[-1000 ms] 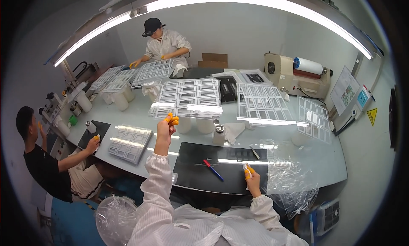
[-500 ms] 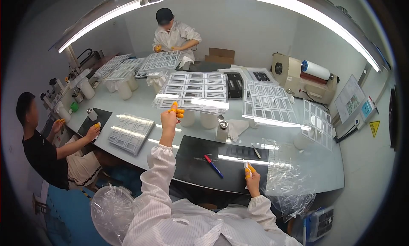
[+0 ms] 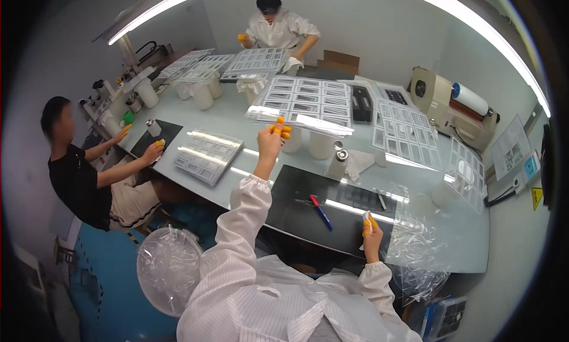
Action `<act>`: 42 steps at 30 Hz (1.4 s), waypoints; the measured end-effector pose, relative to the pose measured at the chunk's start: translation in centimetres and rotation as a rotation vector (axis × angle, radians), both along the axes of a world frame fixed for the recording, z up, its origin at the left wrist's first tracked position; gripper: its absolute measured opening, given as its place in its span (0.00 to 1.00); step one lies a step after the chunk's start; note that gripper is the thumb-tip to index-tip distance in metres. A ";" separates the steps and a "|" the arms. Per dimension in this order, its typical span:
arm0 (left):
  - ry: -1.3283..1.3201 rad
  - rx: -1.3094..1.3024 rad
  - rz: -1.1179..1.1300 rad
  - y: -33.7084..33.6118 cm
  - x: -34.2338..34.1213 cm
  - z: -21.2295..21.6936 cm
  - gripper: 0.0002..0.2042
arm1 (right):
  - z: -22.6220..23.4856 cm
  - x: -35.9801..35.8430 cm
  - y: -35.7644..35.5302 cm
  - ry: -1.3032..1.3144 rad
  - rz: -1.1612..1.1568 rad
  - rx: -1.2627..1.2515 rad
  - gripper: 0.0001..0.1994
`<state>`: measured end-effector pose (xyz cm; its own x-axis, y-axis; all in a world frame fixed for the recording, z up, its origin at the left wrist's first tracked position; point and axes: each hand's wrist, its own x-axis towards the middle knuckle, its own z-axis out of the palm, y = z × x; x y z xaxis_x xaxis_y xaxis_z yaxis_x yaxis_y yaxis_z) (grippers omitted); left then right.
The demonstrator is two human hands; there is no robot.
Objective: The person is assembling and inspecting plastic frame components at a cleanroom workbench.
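My left hand [image 3: 274,141], with yellow finger cots, reaches out to the near edge of a stack of clear sheets with white rectangular frames [image 3: 308,102]. Its thumb and fingers pinch that edge; how many sheets lie between them is hidden. The stack rests on white cylindrical containers [image 3: 323,144]. Low over the right end of a black mat [image 3: 296,208], my right hand [image 3: 372,242], also in finger cots, is closed on a crumpled white cloth [image 3: 367,222]. A red-and-blue marker [image 3: 321,211] and a slim pale tool [image 3: 380,199] lie on the mat.
Behind the mat stand a metal-topped bottle [image 3: 339,163] and a white cloth [image 3: 359,163]. More framed sheets [image 3: 406,131] lie right, near a roller machine [image 3: 453,105]. Clear film [image 3: 418,241] overhangs the front edge. A lined bin [image 3: 170,271] stands at left. Two co-workers sit across and left.
My view has shifted, so the whole scene sits further right and higher. My left hand stays at the stack's edge and my right keeps the cloth. The co-worker across has raised one hand.
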<state>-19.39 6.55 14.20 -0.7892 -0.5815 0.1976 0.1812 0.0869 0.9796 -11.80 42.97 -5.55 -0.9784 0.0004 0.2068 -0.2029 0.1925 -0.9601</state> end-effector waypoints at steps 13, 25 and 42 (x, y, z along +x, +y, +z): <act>-0.607 -1.096 0.410 -18.4 15.5 -12.4 0.15 | 1.6 0.6 -0.5 -0.069 0.005 0.029 0.15; -0.539 -1.000 0.446 -23.4 19.9 -16.7 0.17 | 1.3 0.3 -0.9 -0.043 -0.075 0.037 0.15; -0.167 0.603 0.832 -33.2 13.8 -14.8 0.02 | 2.7 0.7 -1.5 -0.035 -0.089 0.152 0.14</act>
